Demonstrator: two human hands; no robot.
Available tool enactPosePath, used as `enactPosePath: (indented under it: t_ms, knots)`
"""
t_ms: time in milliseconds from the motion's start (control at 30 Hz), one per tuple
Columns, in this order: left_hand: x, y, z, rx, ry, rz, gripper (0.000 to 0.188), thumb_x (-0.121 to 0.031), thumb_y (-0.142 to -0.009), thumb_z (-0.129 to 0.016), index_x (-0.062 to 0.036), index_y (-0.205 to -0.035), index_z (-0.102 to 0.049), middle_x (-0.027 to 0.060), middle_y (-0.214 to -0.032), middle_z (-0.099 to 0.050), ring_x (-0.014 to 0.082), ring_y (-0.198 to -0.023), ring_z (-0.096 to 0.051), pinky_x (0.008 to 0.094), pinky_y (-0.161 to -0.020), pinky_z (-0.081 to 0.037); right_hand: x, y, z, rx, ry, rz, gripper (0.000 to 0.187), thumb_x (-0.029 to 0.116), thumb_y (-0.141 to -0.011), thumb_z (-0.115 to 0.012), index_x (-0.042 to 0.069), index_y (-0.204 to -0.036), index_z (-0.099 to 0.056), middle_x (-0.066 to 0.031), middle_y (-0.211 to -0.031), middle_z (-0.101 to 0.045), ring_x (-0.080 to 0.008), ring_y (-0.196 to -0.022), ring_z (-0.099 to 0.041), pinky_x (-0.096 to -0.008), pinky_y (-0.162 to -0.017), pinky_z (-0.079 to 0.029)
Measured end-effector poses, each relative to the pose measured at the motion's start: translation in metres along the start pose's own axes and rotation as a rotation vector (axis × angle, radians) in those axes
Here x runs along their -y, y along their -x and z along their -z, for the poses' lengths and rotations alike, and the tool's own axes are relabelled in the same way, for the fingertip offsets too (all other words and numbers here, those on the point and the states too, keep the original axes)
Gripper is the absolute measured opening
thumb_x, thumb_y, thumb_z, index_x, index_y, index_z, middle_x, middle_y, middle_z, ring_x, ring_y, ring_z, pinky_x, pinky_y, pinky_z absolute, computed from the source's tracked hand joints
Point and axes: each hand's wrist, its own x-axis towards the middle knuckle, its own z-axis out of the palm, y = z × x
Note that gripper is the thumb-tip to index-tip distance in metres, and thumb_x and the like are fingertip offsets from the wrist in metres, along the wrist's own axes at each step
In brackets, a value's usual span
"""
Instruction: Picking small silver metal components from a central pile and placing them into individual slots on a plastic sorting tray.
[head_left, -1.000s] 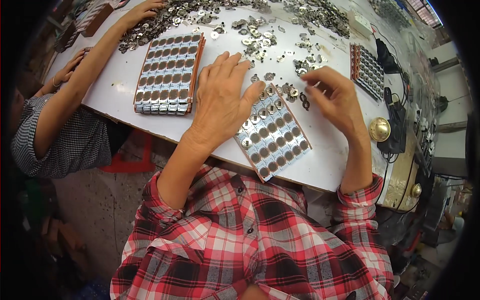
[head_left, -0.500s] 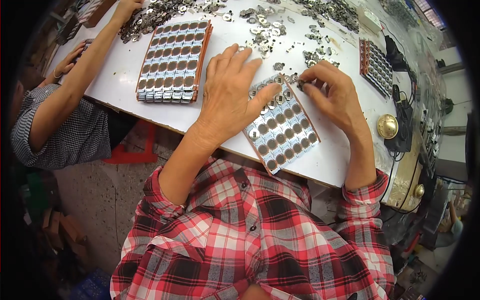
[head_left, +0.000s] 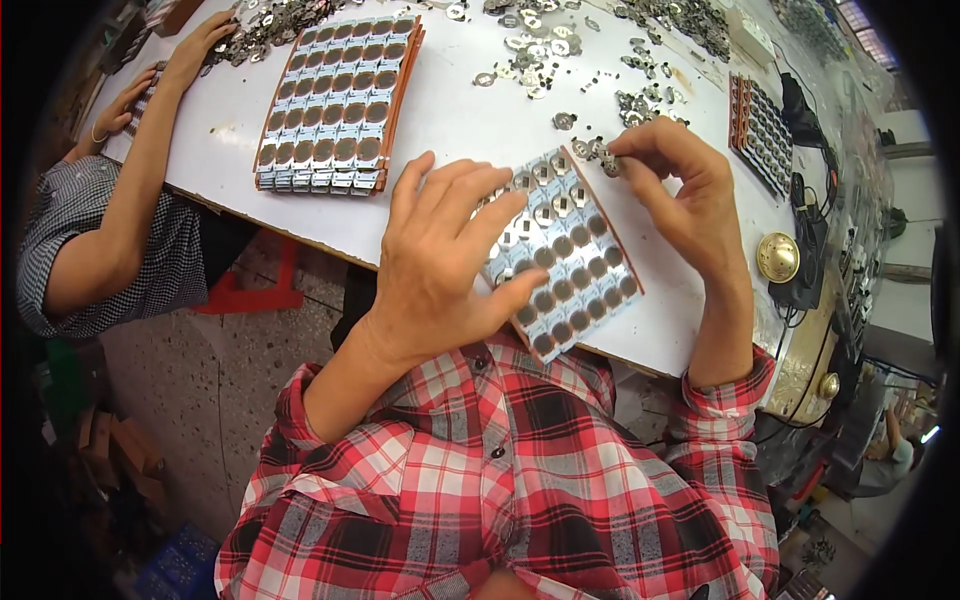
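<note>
A light-blue panel [head_left: 577,268] of small circuit boards with round dark pads lies at an angle before me, near the table's front edge. Silver metal pieces [head_left: 544,215] sit on pads in its far rows, and several more are partly hidden under my fingers. My left hand [head_left: 440,262] is open, fingers spread over the panel's left side; whether they touch it I cannot tell. Just beyond the panel's far right corner, my right hand [head_left: 685,195] pinches a small round metal piece [head_left: 608,165] between thumb and forefinger. Loose metal pieces [head_left: 587,149] lie beside those fingertips.
A stack of similar panels [head_left: 330,115] stands at left, with another stack [head_left: 760,135] at far right. Heaps of metal pieces [head_left: 690,25] spread along the far side. A co-worker's hand [head_left: 200,45] reaches into a heap at far left. A brass-coloured dome [head_left: 777,257] and cables lie at right.
My left hand has drawn back toward me and down the panel, uncovering more metal pieces. My right hand has shifted slightly right. The co-worker's arm has moved left and nearer.
</note>
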Motion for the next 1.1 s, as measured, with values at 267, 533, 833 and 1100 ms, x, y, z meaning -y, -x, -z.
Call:
enactPosePath:
  t_ms: [267, 533, 833, 1100]
  knots:
    - [-0.007, 0.008, -0.001, 0.008, -0.067, 0.019, 0.057, -0.028, -0.073, -0.088, -0.0027, -0.120, -0.069, 0.0163, -0.127, -0.067, 0.0385, -0.121, -0.061, 0.0603, -0.109, -0.040, -0.003, -0.004, -0.017, 0.045, 0.341, 0.158, 0.016, -0.006, -0.093, -0.065, -0.001, -0.106, -0.073, -0.0071, -0.093, -0.066, -0.0136, -0.078, -0.063, -0.0251, -0.070, -0.049]
    - [-0.003, -0.006, -0.007, -0.033, -0.119, 0.059, 0.060, -0.027, -0.079, -0.086, 0.0010, -0.128, -0.065, 0.0188, -0.134, -0.062, 0.0383, -0.127, -0.057, 0.0524, -0.109, -0.042, 0.008, -0.002, -0.012, -0.038, 0.139, 0.236, 0.019, -0.012, -0.090, -0.065, -0.002, -0.104, -0.074, -0.0073, -0.100, -0.069, -0.0137, -0.089, -0.066, -0.0250, -0.080, -0.052]
    - [-0.023, 0.001, 0.004, -0.159, 0.710, 0.356, 0.027, 0.003, -0.090, -0.078, 0.0086, -0.114, -0.068, 0.0116, -0.103, -0.074, 0.0117, -0.086, -0.069, 0.0223, -0.072, -0.055, 0.030, 0.011, -0.039, 0.146, -0.146, 0.353, 0.021, -0.012, -0.081, -0.075, -0.005, -0.101, -0.074, -0.0141, -0.104, -0.068, -0.0222, -0.098, -0.065, -0.0318, -0.086, -0.051]
    - [-0.022, -0.011, -0.005, -0.196, 1.255, 0.647, 0.023, 0.005, -0.094, -0.074, 0.0094, -0.114, -0.065, 0.0140, -0.101, -0.072, 0.0154, -0.092, -0.073, 0.0250, -0.078, -0.063, 0.038, 0.016, -0.047, 0.009, -0.223, 0.245, 0.024, -0.008, -0.089, -0.072, -0.004, -0.112, -0.071, -0.0105, -0.105, -0.071, -0.0177, -0.100, -0.069, -0.0288, -0.088, -0.055]
